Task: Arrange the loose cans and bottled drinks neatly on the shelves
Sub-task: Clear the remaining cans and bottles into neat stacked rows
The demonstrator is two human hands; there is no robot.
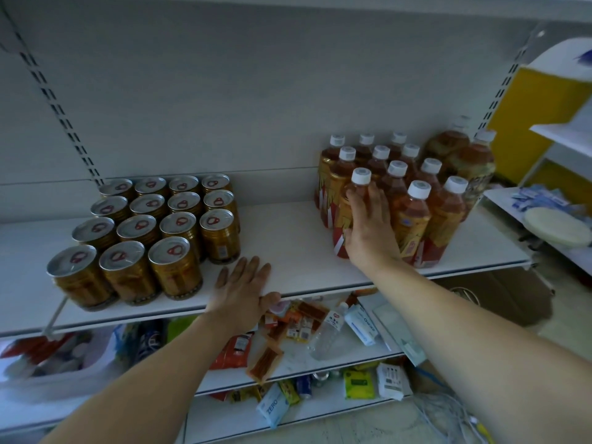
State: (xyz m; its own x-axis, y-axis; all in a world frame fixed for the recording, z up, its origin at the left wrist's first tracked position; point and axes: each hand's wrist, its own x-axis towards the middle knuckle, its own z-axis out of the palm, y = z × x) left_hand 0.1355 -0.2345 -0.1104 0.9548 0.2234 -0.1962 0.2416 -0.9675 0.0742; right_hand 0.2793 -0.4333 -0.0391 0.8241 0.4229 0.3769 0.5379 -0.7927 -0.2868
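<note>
Several gold cans (150, 238) with silver lids stand in tidy rows on the left of the white shelf (288, 232). On its right, several amber tea bottles (413, 206) with white caps form a close block. My right hand (368, 229) lies against the front-left bottle (349, 200), fingers spread over its body below the cap. My left hand (243, 290) rests flat on the shelf's front edge, just right of the cans, thumb hooked over the lip.
Two larger tea bottles (464, 155) stand behind the block at the far right. The lower shelves hold scattered snack packets (288, 328), a clear water bottle (326, 331) on its side and white boxes. A second white rack (551, 219) stands to the right.
</note>
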